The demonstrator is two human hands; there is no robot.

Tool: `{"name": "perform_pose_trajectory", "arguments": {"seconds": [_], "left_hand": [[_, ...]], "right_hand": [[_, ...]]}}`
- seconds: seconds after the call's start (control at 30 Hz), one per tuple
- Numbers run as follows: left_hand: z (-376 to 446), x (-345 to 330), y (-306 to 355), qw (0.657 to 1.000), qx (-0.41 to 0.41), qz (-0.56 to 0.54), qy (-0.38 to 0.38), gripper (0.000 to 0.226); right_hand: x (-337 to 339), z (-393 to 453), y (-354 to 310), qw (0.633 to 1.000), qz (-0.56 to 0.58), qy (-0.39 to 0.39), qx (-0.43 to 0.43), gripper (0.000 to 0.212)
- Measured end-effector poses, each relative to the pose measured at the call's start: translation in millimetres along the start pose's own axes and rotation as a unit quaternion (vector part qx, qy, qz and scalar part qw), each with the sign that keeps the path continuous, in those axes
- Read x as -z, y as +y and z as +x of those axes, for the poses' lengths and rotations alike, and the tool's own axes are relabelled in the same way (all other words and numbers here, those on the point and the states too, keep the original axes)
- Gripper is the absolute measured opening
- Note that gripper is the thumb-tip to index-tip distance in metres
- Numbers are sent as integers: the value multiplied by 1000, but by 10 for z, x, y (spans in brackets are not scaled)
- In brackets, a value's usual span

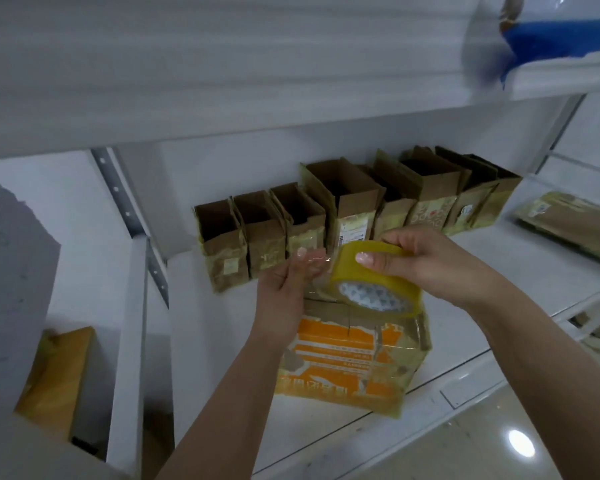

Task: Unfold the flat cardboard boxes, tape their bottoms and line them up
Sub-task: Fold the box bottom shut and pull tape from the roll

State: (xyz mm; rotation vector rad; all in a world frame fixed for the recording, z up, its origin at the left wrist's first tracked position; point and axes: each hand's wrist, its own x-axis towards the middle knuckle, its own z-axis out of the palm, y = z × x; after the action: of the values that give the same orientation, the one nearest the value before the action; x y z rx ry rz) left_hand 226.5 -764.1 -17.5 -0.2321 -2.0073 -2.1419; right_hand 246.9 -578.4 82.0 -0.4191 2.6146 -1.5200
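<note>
A yellowish roll of clear tape [378,282] is gripped from above by my right hand [426,261]. My left hand [288,289] pinches the loose end of the tape strip [317,261] pulled out to the left of the roll. Directly below them an orange-and-brown cardboard box [354,362] lies on the white shelf [222,341], bottom up, with old tape on it. Behind, a row of several opened cardboard boxes [343,209] stands against the back wall, open tops up.
A stack of flat cardboard boxes [568,223] lies at the right end of the shelf. An upper shelf [291,81] overhangs, bearing a blue-and-white object [555,32]. A yellow-brown package [63,368] sits in the lower left compartment. A grey upright [118,195] stands left.
</note>
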Motion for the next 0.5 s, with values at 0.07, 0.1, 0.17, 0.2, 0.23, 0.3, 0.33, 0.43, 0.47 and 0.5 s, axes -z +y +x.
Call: {"name": "perform_pose_trajectory", "arguments": {"seconds": [0.07,0.1,0.17,0.2,0.23,0.3,0.33,0.43,0.47,0.5], "left_hand": [[-2,-21,-22,999,6,-13,29,47],[-7,-30,-22,999,13,-21,38,47],[-5,-33,-22,998,27,-26,47,49],[6,-28,-16,997,36,-40,47,50],[16,-14,7,995,50,-69,46,54],[39,24,40,990,72,-112,39,62],[46,40,46,992,71,-100,26,61],[39,10,46,997,74,-30,21,63],[39,0,43,996,82,-29,29,71],[38,-7,37,995,85,-24,35,74]], "right_hand": [[57,52,35,999,-16,-14,-40,58],[84,75,58,998,-26,-22,-53,62],[130,96,102,997,-19,-40,-60,62],[158,89,132,997,-5,-52,-58,61],[185,75,168,996,11,-67,-54,59],[234,35,246,994,51,-86,-51,52],[251,22,282,992,70,-89,-52,49],[265,10,344,990,88,-96,-45,45],[263,11,332,991,81,-100,-39,45],[259,15,305,992,71,-103,-35,44]]}}
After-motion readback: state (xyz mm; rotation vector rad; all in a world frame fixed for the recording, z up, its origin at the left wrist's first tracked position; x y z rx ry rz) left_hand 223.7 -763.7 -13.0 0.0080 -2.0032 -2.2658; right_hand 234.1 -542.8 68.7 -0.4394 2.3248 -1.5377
